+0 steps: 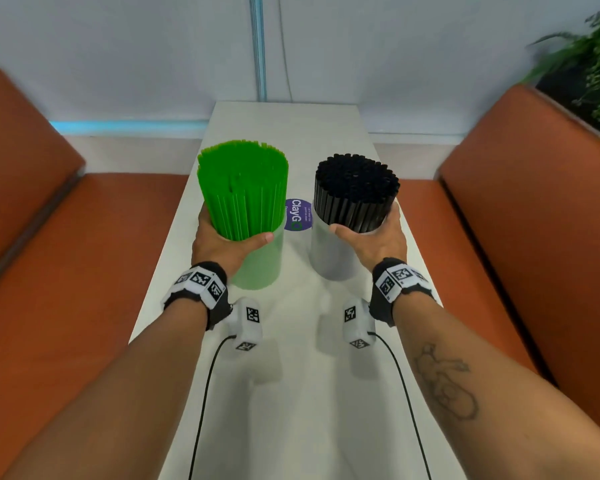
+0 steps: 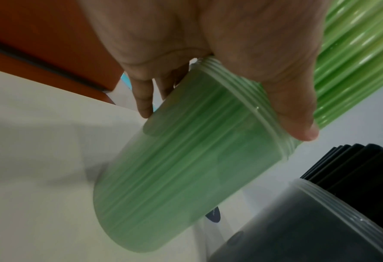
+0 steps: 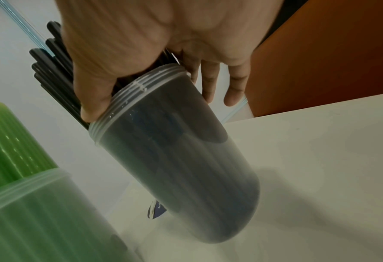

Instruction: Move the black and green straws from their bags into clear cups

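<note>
Two clear cups stand side by side on the white table (image 1: 291, 341). The left cup (image 1: 260, 265) (image 2: 186, 168) is packed with green straws (image 1: 243, 188) (image 2: 361, 62) that stick out well above its rim. My left hand (image 1: 222, 244) (image 2: 231, 58) grips that cup around its rim, thumb in front. The right cup (image 1: 329, 258) (image 3: 186, 168) is packed with black straws (image 1: 355, 192) (image 3: 51, 58). My right hand (image 1: 374, 244) (image 3: 152, 44) grips it at the rim, thumb in front. No bags are in view.
A round purple sticker (image 1: 298, 214) lies on the table between the cups. Orange benches (image 1: 66, 271) (image 1: 534, 220) flank the narrow table on both sides. A wall closes the far end, and a green plant (image 1: 596, 64) stands at the back right.
</note>
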